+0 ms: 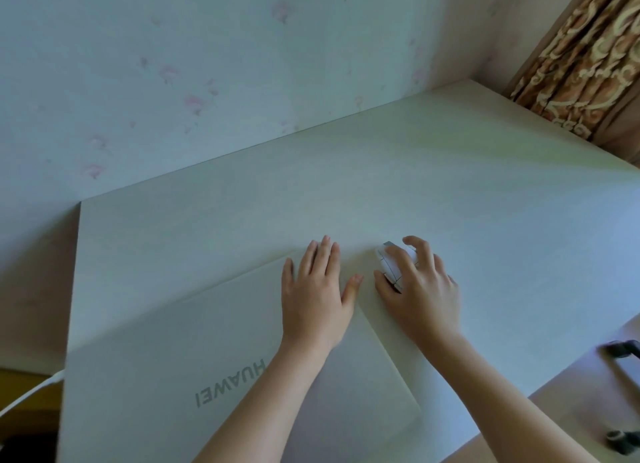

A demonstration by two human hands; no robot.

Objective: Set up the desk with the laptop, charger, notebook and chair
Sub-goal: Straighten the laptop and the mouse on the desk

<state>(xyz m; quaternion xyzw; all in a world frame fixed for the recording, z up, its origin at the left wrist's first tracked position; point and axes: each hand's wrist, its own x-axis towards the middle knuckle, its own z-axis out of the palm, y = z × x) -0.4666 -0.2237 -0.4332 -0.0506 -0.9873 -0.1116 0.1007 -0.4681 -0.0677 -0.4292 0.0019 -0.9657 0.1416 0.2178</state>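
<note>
Pale matt desk top point(450, 192) with faint wood grain, smooth matt silver laptop lid point(194, 345) with grey lettering, white plastic mouse point(393, 267), papered floral wall point(173, 64), heavy patterned cloth curtain point(585, 57)

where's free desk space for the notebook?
Bare: the desk from the hands back to the wall and right toward the curtain. Crowded: front left, closed laptop under the left hand; right hand on the mouse beside it.

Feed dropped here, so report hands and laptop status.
Left hand flat on closed laptop. Right hand shut on white mouse beside it. Desk ahead bare.
</note>
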